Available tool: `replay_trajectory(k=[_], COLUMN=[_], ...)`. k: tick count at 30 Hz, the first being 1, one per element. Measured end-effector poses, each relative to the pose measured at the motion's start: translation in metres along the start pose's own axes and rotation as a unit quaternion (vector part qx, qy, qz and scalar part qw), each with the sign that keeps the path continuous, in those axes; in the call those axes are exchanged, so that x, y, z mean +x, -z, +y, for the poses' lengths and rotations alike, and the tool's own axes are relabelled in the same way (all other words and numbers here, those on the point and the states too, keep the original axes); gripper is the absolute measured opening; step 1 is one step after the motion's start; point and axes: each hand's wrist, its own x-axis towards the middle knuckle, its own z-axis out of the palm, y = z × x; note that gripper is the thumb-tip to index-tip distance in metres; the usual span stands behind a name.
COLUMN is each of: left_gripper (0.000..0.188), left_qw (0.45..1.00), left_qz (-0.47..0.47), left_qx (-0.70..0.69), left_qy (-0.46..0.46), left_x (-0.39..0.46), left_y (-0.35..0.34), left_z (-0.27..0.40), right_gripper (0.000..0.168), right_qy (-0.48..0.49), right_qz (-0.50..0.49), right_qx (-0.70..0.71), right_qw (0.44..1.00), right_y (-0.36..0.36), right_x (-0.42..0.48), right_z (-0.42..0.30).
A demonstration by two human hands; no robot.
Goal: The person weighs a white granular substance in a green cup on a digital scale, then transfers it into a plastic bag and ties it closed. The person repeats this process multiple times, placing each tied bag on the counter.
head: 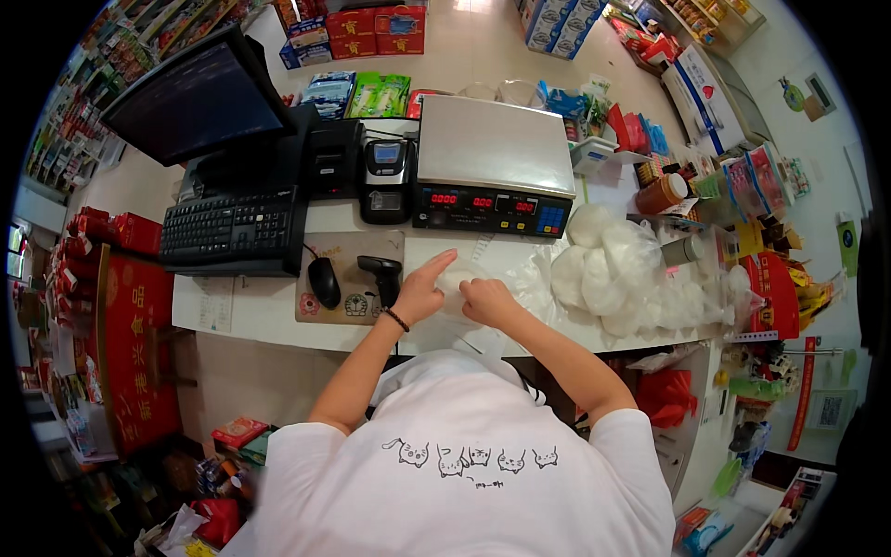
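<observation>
Thin clear plastic, seemingly a bag [452, 291], lies between my hands over the white counter [278, 299]. My right hand [489, 301] pinches it with curled fingers. My left hand [420, 291], with a dark beaded bracelet at the wrist, is at the plastic's left side. Its index finger points forward while the others curl; whether they grip the film is hard to see. Just left of that hand stands a black barcode scanner [381, 273]. To the right of my right hand, several white bundles in clear plastic [605, 268] are heaped.
A weighing scale [494, 150] with a lit red display stands beyond my hands. Leftward are a card terminal [386, 177], a black printer [334, 160], a keyboard [233, 230], a monitor [202, 97] and a mouse [323, 282]. A brown-lidded jar [661, 193] sits at the right.
</observation>
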Motion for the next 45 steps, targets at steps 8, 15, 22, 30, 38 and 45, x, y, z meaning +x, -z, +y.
replay_trajectory(k=[8,15,22,30,38,45], left_gripper=[0.057,0.047,0.019,0.013,0.021,0.037], left_qw=[0.991,0.989,0.963,0.938,0.995,0.994], left_qz=[-0.036,0.048,0.094,0.074,0.023,-0.047], left_qx=[0.103,0.141,0.206,-0.235,-0.088,-0.090], left_qy=[-0.073,0.017,0.145,0.244,-0.042,-0.024], left_x=[-0.004,-0.006,-0.021,-0.022,-0.010,-0.004], left_y=[-0.006,-0.004,0.008,0.007,-0.001,-0.048], left_z=[0.035,0.023,0.040,0.023,0.052,0.015], right_gripper=[0.017,0.013,0.026,0.006,0.014,0.015], right_qy=[-0.009,-0.101,0.002,0.135,0.073,0.160], right_qz=[0.001,0.017,-0.087,0.120,0.102,0.174], right_qx=[0.015,-0.033,-0.202,-0.287,-0.085,-0.005], right_qw=[1.000,0.994,0.975,0.941,0.988,0.972], right_y=[-0.014,-0.038,0.021,0.099,0.065,0.042], right_x=[0.009,0.015,-0.049,-0.062,-0.055,-0.033], right_z=[0.011,0.011,0.031,0.014,0.020,0.008])
